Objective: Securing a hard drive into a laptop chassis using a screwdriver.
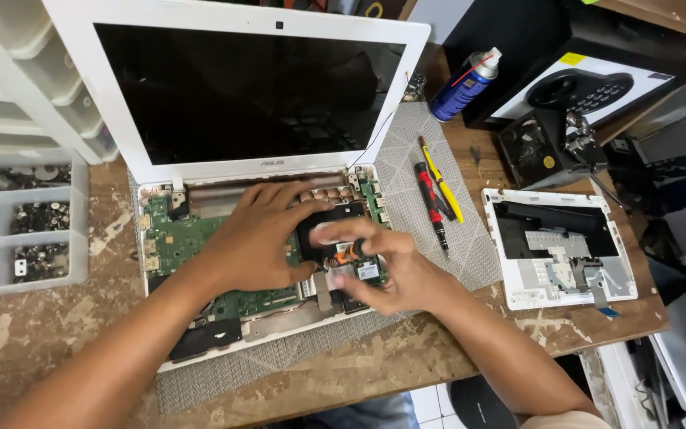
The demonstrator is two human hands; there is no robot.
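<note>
Worn wooden bench (33, 334), left hand (252, 238) on opened laptop (200, 238), right hand (395, 266) gripping screwdriver (348, 253)

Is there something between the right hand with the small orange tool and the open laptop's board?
Nothing visible: the right hand holds the small orange tool directly over the exposed board, while the left hand rests flat beside it.

one open laptop (224, 238), three screwdrivers (430, 202), one spray can (464, 83), two hands (252, 238)

glossy white plastic laptop (113, 95), worn rough wooden table (33, 334)
</note>
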